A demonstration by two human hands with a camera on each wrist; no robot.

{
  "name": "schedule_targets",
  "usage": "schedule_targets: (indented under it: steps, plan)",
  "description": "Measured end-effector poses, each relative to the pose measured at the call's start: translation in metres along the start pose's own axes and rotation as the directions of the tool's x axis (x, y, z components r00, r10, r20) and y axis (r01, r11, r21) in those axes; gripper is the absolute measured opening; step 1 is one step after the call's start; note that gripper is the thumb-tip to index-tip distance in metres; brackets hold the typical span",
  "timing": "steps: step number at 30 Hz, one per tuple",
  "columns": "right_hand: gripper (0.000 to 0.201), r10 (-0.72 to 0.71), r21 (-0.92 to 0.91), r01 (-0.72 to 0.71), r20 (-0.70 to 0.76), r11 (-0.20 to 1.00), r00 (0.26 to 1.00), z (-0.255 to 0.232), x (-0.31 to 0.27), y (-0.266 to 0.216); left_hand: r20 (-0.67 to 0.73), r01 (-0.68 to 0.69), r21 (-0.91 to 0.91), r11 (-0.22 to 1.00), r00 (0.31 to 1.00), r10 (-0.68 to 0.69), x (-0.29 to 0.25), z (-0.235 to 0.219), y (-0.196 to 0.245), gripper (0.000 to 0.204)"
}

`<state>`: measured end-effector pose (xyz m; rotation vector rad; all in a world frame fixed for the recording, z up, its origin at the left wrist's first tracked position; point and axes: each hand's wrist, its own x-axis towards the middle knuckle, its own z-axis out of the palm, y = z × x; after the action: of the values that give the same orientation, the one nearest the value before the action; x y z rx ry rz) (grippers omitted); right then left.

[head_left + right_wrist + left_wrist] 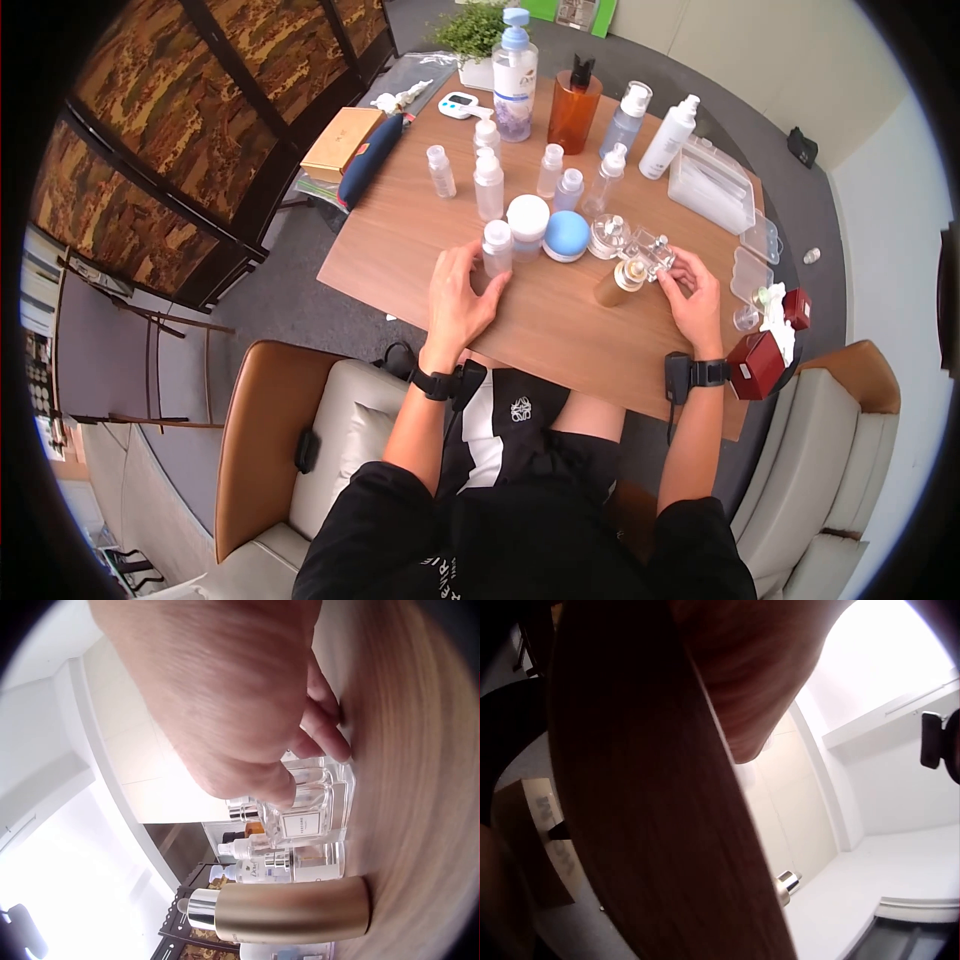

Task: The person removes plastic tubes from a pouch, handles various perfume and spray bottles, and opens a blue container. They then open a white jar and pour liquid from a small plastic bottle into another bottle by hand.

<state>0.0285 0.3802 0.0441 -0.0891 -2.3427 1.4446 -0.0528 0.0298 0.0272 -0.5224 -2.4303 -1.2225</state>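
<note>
A seated person works among toiletry bottles crowding a wooden tabletop (560, 320). The right hand (692, 297) reaches to a clear square perfume bottle (652, 250) at the right end of the front row, its fingers (322, 735) curled against the glass, steadying it upright on the wood. Just beside it, towards the person, a gold bottle (621, 281) lies on its side, silver cap pointing away (the wrist view shows it flat on the wood, apart from the fingers). The left hand (462, 300) lies flat and spread on the tabletop, holding nothing, its fingertips just beside a small clear bottle with a white cap (497, 247); it looks placed there as a brace. Between the two hands stand a white-lidded jar (527, 225) and a blue-domed jar (567, 236), with taller pump bottles (515, 75) ranked behind, likely so each stays visible.
</note>
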Motion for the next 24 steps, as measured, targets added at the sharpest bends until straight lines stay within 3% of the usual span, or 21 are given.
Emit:
schedule_targets:
  steps: [7,11,16,18,24]
  plan:
    - [0.035,-0.041,-0.048,0.042,0.021,0.998,0.999,-0.001,-0.001,0.002,0.032,0.06,-0.031,0.998,0.998,-0.059,0.0,0.0,0.005,0.046]
    - [0.036,-0.042,-0.045,0.043,0.039,0.998,0.998,-0.004,-0.001,0.008,-0.01,0.003,-0.015,1.0,1.0,-0.003,0.0,0.002,-0.001,0.046]
    - [0.035,-0.002,0.081,-0.001,0.03,0.997,1.0,-0.007,-0.003,0.005,-0.003,-0.011,-0.014,1.0,1.0,0.01,-0.001,0.001,-0.001,0.045]
    - [0.041,-0.031,0.028,0.029,0.06,0.999,0.998,-0.011,-0.004,0.006,-0.006,-0.014,-0.02,1.0,1.0,0.014,-0.002,0.003,-0.002,0.045]
    - [0.037,0.02,0.135,-0.016,-0.03,0.991,0.999,-0.015,0.0,0.012,0.021,0.01,-0.026,1.0,1.0,-0.009,0.0,-0.002,0.003,0.045]
